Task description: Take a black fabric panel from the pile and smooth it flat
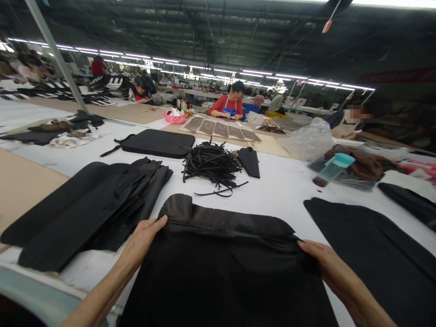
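Wide, smooth black sheet, over white counter; clamped in grip of left hand and right hand at opposite sides, neither nearer. Wrinkled flap, long axis crosswise. Beyond: tangled heap of thin black strips.

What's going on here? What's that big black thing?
Someone is holding a big black sheet of material by its two sides, with the left hand near one top corner and the right hand near the other. Beyond it, a messy pile of black strips sits on the white tabletop. A stack of black pieces lies to the left. Farther back, a worker in red is busy with something too small to make out.
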A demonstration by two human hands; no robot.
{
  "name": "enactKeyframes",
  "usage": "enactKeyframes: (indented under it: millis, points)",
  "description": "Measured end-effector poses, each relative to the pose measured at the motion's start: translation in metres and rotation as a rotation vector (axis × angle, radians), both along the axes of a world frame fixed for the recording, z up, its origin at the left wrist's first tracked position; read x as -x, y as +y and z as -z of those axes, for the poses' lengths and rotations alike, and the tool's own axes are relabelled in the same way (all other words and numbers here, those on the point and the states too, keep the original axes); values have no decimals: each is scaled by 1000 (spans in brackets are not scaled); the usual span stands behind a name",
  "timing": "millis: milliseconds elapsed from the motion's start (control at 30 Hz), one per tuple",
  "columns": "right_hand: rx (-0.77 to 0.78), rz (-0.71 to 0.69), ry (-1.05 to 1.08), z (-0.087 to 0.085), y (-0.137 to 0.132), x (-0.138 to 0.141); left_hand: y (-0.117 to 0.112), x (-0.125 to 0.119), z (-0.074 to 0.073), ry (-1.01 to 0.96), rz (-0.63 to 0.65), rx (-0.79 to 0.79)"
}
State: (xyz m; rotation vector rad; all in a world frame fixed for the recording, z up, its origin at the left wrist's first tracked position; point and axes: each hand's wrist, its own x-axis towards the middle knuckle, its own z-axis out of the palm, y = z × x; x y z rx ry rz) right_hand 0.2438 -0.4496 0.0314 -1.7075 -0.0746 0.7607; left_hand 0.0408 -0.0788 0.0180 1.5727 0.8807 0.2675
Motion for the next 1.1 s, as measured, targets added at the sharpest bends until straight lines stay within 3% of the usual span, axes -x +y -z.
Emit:
enactKeyframes:
  millis: [133,267,367,533,667,767,933,1033,1100]
  points:
    - [93,-123,-158,3,2,4,-4,-7,-4,35,182,108]
    - [132,-236,-335,-2,24,2,-7,-20,-1,-30,301,193]
    - [136,-308,-358,-6,42,-10,-5,-28,1,-110,274,213]
    - [299,-328,-483,-18,72,-37,5,-39,6,-77,276,147]
    - [369,-335,-604,-29,88,-54,10,-49,17,-61,179,34]
    - [492,-268,-757,-29,90,-65,10,-54,26,-114,104,-15]
    - [778,-360,-1022,-21,94,-75,2,-59,31,-170,120,-133]
    - [879,-218,-1091,-16,108,-76,-2,-61,29,-175,134,-209]
    - [818,-139,-1014,-14,118,-79,-2,-62,27,-176,168,-255]
